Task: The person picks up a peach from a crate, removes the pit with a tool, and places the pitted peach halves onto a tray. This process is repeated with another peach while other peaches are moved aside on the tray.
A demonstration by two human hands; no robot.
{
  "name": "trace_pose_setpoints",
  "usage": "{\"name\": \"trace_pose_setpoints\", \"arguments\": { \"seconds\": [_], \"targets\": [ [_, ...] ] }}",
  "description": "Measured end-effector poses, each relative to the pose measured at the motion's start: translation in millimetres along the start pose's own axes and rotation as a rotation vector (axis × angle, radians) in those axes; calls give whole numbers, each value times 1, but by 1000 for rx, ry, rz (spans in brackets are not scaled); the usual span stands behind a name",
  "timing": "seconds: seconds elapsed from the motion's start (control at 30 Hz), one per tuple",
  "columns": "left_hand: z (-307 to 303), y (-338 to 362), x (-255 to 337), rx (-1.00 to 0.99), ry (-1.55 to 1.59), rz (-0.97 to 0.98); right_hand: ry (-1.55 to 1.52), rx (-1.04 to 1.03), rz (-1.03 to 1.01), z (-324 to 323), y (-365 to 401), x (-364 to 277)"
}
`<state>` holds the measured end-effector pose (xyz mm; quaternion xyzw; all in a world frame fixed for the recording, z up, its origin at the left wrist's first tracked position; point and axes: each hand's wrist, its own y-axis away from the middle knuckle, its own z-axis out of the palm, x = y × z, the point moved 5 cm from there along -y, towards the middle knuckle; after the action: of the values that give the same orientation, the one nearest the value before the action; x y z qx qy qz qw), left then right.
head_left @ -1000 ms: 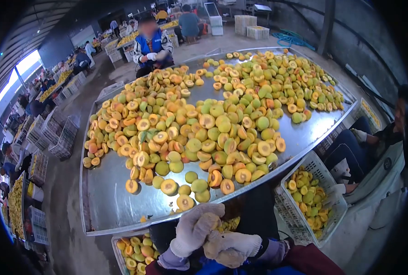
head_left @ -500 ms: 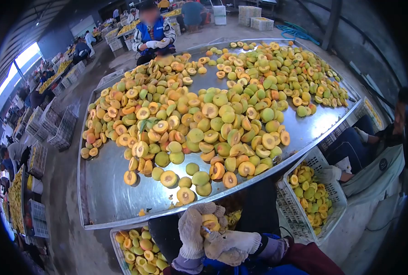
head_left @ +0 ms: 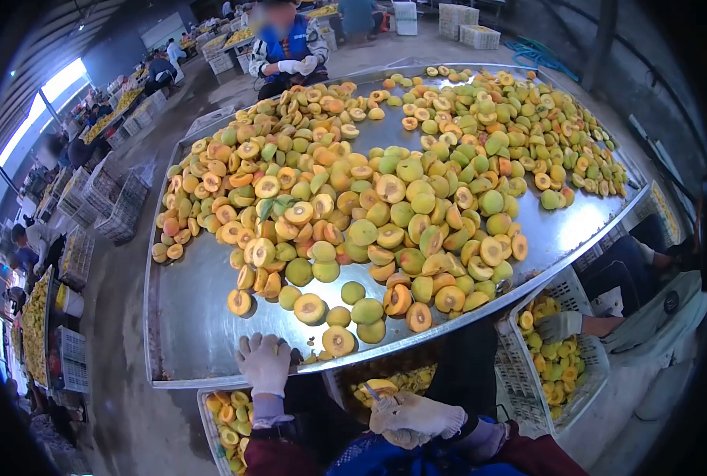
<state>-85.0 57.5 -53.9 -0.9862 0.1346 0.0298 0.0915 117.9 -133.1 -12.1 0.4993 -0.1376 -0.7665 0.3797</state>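
Observation:
My left hand (head_left: 262,365), in a pale knit glove, lies at the near rim of the metal table (head_left: 199,337) with its fingers spread and no fruit in it. Below the rim, in front of my body, my gloved right hand (head_left: 417,416) is closed around a small metal-tipped tool (head_left: 372,393), whose handle the glove hides. A cut peach half (head_left: 383,386) appears right beside the tool's tip, over a container of cut pieces (head_left: 417,379). Closest to my hands on the tabletop are a halved peach showing its pit (head_left: 338,341) and several others.
A large heap of halved peaches (head_left: 369,190) covers much of the table. Crates of fruit stand at my lower left (head_left: 230,420) and right (head_left: 556,357); a neighbour's gloved hand (head_left: 560,326) reaches into the right one. Another person (head_left: 290,47) sits across the table.
My hands have parted: the left has left the fruit and moved up and left to the table rim, opening. The right stays low with the tool. The neighbour's hand has moved over the right crate.

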Motion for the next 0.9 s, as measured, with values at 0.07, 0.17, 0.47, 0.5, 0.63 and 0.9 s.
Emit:
{"name": "trace_pose_setpoints", "arguments": {
  "seconds": [0.07,0.17,0.47,0.5,0.63,0.9],
  "targets": [
    [-14,-3,20,187,19,4,68,-9,84,-4,-2,1],
    [-14,-2,71,-340,573,-138,117,106,106,-10,-7,-2],
    [5,-1,90,-543,1567,-498,167,85,85,-9,2,-19],
    [-6,-1,89,-469,1811,-499,200,65,112,-6,2,-17],
    [-88,17,100,-224,1757,-256,258,117,125,-5,-12,-3],
    [-108,41,144,-278,869,2,1234,351,-273,7,7,-20]
  ]
}}
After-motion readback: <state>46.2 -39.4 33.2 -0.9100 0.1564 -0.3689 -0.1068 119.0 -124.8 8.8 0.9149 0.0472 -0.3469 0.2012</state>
